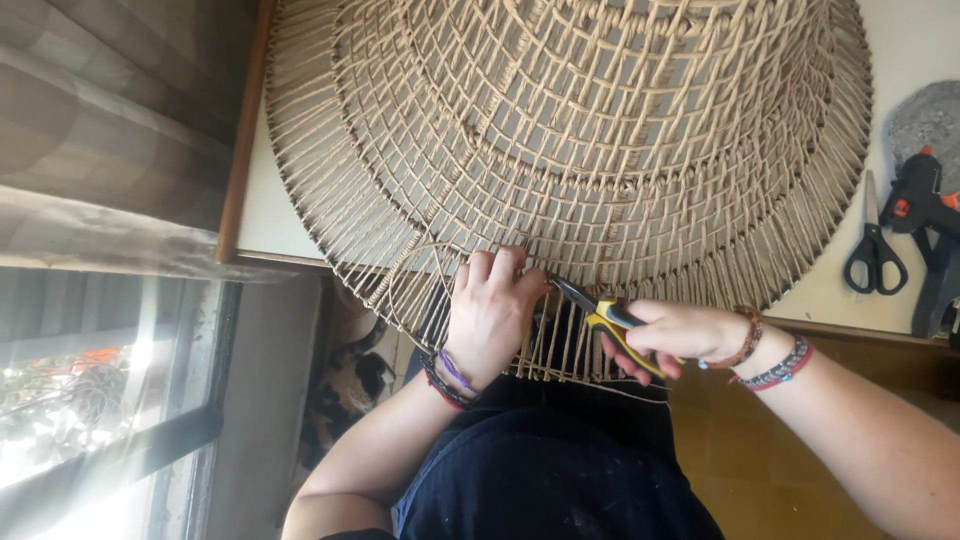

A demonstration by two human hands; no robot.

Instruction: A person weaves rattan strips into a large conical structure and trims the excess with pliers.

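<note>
A large round woven piece of tan cord (600, 130) lies on a white table, and its near rim hangs over the table edge toward me. My left hand (488, 315) presses on the rim, fingers curled over the cords. My right hand (672, 335) grips yellow-handled pliers (600, 315) whose dark jaws point left and meet the weave right beside my left fingertips. Both wrists wear bracelets.
Black-handled scissors (874, 245) and a black and orange glue gun (925, 195) lie on the white table (262, 215) at the right. A window is at the left. A cat (350, 385) sits on the floor below the table edge.
</note>
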